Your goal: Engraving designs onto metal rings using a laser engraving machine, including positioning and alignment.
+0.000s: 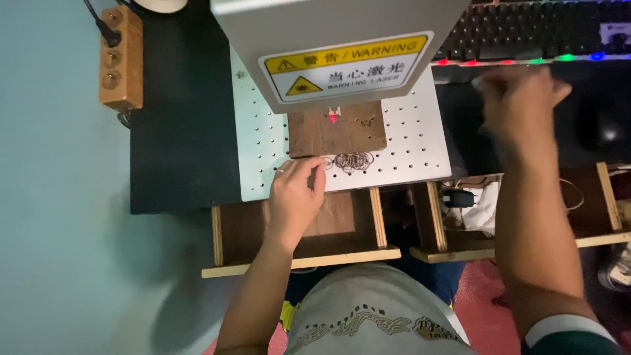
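My left hand [297, 190] rests at the front edge of a white perforated machine bed [411, 141], fingers curled, fingertips next to a pile of thin metal rings [350, 160]; it may pinch a ring, but that is too small to tell. A brown wooden block [336, 131] lies on the bed under the grey laser head [335, 46], with a red light dot [333, 118] on it. My right hand [516, 105] is blurred, raised near the front of a keyboard [545, 29], holding nothing visible.
A wooden power strip [121, 59] with a black plug lies at the left on the teal surface. Open wooden compartments [302, 227] sit below the bed; the right one holds a charger [460, 197] and cables. A black mouse [601, 125] sits far right.
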